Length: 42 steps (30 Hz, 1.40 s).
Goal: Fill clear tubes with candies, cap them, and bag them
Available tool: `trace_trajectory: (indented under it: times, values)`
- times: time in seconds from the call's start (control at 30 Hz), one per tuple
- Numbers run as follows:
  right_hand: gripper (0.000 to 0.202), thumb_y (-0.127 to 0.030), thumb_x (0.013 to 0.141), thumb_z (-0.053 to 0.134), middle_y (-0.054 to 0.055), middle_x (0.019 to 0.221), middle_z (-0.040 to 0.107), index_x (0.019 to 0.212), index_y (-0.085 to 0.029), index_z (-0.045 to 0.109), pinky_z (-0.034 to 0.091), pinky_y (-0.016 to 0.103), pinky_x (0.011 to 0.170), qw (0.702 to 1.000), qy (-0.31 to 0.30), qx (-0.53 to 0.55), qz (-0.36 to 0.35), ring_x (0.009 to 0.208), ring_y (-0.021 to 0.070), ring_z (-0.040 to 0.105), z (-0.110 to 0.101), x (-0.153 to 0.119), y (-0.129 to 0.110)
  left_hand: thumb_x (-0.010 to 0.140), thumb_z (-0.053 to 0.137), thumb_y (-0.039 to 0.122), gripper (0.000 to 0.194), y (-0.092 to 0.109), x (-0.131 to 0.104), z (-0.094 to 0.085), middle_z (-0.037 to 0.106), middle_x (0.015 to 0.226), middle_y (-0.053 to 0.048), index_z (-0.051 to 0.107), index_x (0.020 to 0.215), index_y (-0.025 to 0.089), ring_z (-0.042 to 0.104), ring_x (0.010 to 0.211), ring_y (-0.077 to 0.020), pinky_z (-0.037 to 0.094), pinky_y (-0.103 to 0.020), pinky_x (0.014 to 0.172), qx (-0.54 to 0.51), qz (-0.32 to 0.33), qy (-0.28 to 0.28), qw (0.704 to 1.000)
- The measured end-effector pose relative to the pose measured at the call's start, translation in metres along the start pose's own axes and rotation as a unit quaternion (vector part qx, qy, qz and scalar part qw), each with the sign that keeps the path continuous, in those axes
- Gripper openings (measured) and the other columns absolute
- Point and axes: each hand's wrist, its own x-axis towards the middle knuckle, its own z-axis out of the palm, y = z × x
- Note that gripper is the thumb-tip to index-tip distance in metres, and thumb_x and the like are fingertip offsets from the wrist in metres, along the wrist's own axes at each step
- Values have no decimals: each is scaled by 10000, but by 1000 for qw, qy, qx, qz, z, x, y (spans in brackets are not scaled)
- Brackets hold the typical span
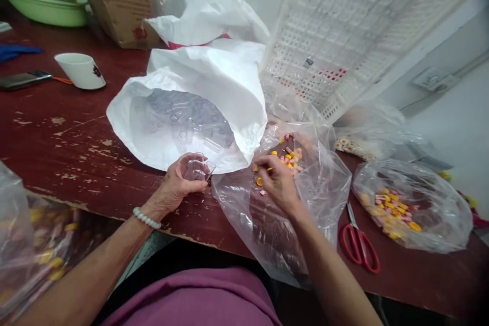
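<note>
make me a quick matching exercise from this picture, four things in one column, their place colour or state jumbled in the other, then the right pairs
Column one
1. left hand
2. cup
3. right hand
4. scissors

Column two
a. at the clear bag with yellow and pink pieces
b. red-handled, lying on the table
c. holding clear plastic pieces
d. white, standing next to the phone

Right pairs: 1-c, 2-d, 3-a, 4-b
</note>
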Motion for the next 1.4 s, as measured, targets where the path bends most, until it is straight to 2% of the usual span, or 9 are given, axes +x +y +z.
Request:
trace_trajectory:
  times: [0.13,0.27,0.43,0.6,0.97,1.07,1.17,1.3,1.4]
  values:
    - [130,-144,798,557,70,875,676,878,-180,653,449,349,760,976,-113,-183,19,803,205,589,-36,-17,59,536,820,101,591,-1,-4,11,609,863,-14,506,1028,197,635,715,-177,554,-279,560,-23,-33,-13,999]
    - [253,-169,865,498,127,1006,667,1076,-173,638,434,411,842,949,-187,-254,-20,934,257,575,-34,-30,79,529,807,91,565,-4,-6,29,614,868,-23,517,1004,191,604,716,-151,509,-213,513,8,-29,-22,999]
    - [234,-244,866,515,94,1053,649,1089,-198,568,471,384,843,999,-7,-20,36,937,210,605,-21,-25,38,521,793,69,520,-8,-10,45,624,847,-28,534,958,178,598,792,-154,493,-222,638,42,-16,-40,998]
    - [157,-337,878,545,19,853,631,968,-216,504,497,276,702,955,23,273,110,763,137,609,-5,-23,-30,535,829,139,544,-10,-18,50,629,871,-33,531,986,196,601,803,-167,488,-222,620,21,-30,-56,998]
    - [134,-312,926,478,22,869,612,931,-210,564,461,274,731,989,-31,137,39,790,137,566,-11,-38,-37,503,824,109,561,-10,-28,56,602,910,-20,548,984,197,568,647,-126,458,-183,418,-78,-114,-76,987]
    - [255,-368,854,593,71,1066,601,1054,-220,540,455,351,865,992,-85,78,-53,989,199,557,-10,-44,-40,498,790,81,512,-6,-28,61,591,788,11,573,947,195,535,588,-108,431,-180,421,-109,-129,-69,983]
    - [551,-435,702,744,113,1106,575,1124,-202,477,452,396,884,993,-56,23,-99,1033,249,532,3,-51,-41,484,751,48,479,-7,-27,66,592,726,22,593,913,189,525,572,-102,424,-185,456,-142,-147,-68,977]
    - [485,-474,685,742,113,955,606,981,-171,508,464,384,781,995,-22,-33,-95,900,251,551,19,-52,-40,453,740,23,475,-14,-26,70,613,746,16,604,884,171,544,633,-108,443,-188,520,-132,-152,-31,979]
    - [506,-491,683,744,81,960,614,1012,-177,523,462,350,788,993,-73,4,-97,895,222,561,11,-45,-35,470,757,44,456,-16,-24,69,622,773,8,603,881,165,560,680,-114,463,-192,563,-105,-139,-30,984]
